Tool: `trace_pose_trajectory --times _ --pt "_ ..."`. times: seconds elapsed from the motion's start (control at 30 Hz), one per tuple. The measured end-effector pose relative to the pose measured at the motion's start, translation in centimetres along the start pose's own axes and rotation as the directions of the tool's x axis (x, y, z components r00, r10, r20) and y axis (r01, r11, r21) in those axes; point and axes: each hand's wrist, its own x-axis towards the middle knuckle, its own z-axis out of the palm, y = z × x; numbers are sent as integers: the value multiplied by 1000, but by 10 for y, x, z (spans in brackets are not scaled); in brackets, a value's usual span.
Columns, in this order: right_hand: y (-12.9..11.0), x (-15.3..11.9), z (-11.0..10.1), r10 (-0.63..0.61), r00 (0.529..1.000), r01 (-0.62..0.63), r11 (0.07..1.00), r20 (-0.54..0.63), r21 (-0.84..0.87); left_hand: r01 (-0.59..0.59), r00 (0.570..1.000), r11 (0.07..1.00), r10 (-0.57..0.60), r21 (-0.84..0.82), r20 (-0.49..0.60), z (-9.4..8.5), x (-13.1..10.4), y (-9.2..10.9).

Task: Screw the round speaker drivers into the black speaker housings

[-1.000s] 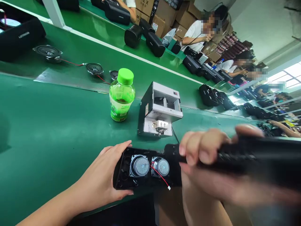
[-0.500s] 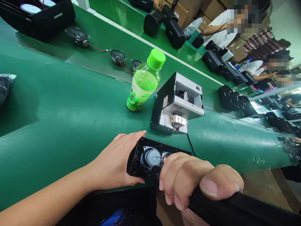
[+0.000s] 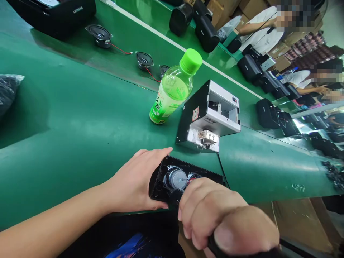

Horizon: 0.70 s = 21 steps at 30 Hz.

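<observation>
My left hand [image 3: 137,181] grips the left end of a black speaker housing [image 3: 158,179], thumb below and fingers above. Inside the housing a round silver-grey speaker magnet [image 3: 178,179] faces up, with a smaller driver [image 3: 192,177] beside it, partly covered by my fingers. My right hand [image 3: 220,215] is closed around a black tool [image 3: 215,247], whose dark front part reaches over the housing. Where its tip touches is hidden. Just behind the housing stands a silver and black machine [image 3: 221,114].
A green-capped bottle [image 3: 172,89] stands left of the machine. Loose speakers [image 3: 100,35] with red wires lie farther back, near a large black housing [image 3: 61,18]. A plastic-wrapped bundle [image 3: 9,93] is at far left. People sit across the line among black speaker boxes [image 3: 205,34].
The view has shifted, so the bench items appear slightly to the right. My right hand has turned, its thumb now lower and nearer the camera. My left hand keeps its hold.
</observation>
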Motion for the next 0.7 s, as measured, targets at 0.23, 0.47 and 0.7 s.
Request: trace_pose_trajectory --times 0.23,0.47,0.7 --pt "24 -7 22 -152 985 161 980 -83 113 35 996 999 -37 24 76 -13 8 12" --pt "33 -6 25 -254 965 258 962 -57 85 128 983 992 -129 20 126 -20 12 18" --pt "35 -21 55 -60 942 86 994 -330 67 111 986 992 -117 54 121 -19 10 10"
